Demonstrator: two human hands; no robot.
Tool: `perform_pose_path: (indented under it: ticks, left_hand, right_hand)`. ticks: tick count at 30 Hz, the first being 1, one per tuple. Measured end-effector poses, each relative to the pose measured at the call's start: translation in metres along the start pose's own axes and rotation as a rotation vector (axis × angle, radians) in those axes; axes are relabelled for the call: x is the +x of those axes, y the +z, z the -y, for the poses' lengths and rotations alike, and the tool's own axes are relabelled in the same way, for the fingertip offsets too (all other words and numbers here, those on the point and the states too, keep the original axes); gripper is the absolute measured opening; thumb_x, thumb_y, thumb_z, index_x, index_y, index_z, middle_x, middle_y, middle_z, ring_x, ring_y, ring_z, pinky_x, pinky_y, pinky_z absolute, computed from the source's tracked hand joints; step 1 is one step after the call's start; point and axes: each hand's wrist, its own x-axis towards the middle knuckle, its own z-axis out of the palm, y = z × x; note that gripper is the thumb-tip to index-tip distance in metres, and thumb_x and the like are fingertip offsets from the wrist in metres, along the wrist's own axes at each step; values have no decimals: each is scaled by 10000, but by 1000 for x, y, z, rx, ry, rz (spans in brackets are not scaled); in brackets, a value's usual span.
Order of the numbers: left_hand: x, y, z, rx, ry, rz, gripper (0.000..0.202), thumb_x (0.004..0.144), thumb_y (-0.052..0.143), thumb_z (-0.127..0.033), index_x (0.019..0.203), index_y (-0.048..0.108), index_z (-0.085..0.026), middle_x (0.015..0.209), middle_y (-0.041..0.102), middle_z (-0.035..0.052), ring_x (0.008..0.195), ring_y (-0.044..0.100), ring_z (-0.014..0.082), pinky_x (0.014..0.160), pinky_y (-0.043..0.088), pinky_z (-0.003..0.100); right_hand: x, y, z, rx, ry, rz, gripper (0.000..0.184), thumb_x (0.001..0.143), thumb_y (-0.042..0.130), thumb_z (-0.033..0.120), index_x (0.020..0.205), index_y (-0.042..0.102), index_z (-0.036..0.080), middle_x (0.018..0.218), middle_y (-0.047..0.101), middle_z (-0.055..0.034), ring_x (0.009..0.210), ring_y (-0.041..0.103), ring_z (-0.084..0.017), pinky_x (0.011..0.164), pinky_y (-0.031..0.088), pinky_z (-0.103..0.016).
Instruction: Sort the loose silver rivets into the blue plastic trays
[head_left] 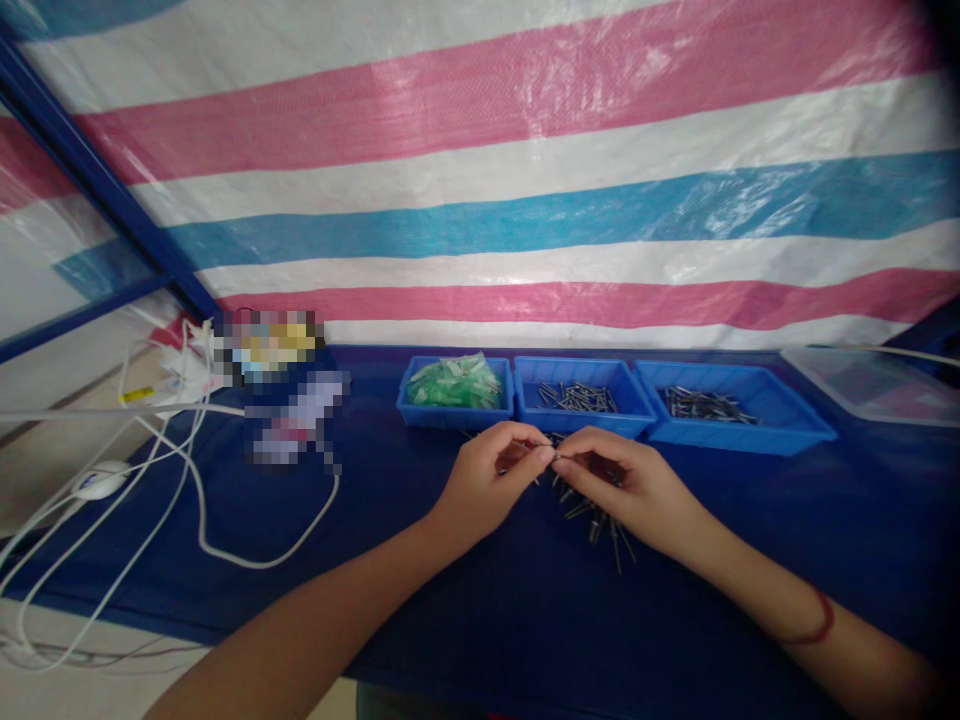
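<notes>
My left hand and my right hand meet above the blue table, fingertips almost touching. Each is closed in a pinch, and between them is a small, thin metal piece that looks like a blind rivet. Fingers cover most of it. Under and beside my right hand lies a loose pile of similar rivets, thin shafts pointing several ways. Part of that pile is hidden by my hands.
Behind my hands stand three blue bins: the left bin holds green plastic packets, the middle bin and right bin hold metal pins. A clear plastic lid or box lies far right. White cables run across the left side.
</notes>
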Motion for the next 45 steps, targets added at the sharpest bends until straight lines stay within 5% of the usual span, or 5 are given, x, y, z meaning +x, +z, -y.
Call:
perform_pose_path:
  ticks: [8,14,22,28,45]
  left_hand:
    - [1,-1,0,230,74,59,186,867,571,-310,955,632,-159,868,662,37,788,608,147,723,472,251]
    - [-1,-5,-1,639,283,232,244,887,550,-345,1051,634,-185,1011,646,68,943,561,194,871,409,329]
    - [-3,-6,3,837,283,349,195,887,562,-349,1023,666,-257,1022,644,21,979,524,197,801,347,330]
    - [-3,-6,1,906,307,367,185,935,490,-279,976,668,-244,959,661,9,918,548,163,781,318,321]
    - [1,-6,4,649,398,218,246,952,423,-217,1118,587,-141,1037,651,75,953,611,151,869,456,257]
  right_hand:
    - [2,-14,0,-91,-59,-127,160,873,551,364,868,622,220,793,632,-36,730,595,-175,621,473,-290]
    - [6,-82,-13,-568,52,-511,166,831,556,362,821,618,209,748,634,-32,627,568,-166,607,421,-296]
    - [-9,-153,-86,-1208,10,-446,199,843,442,393,747,541,249,650,521,-31,663,553,-265,616,394,-397]
    - [1,-124,-53,-984,-76,-555,176,875,453,328,898,607,244,946,625,-88,1014,556,-373,905,354,-551]
    - [6,-13,-13,-505,-361,213,270,898,513,277,1150,577,206,1098,619,-106,1025,559,-243,875,478,-424]
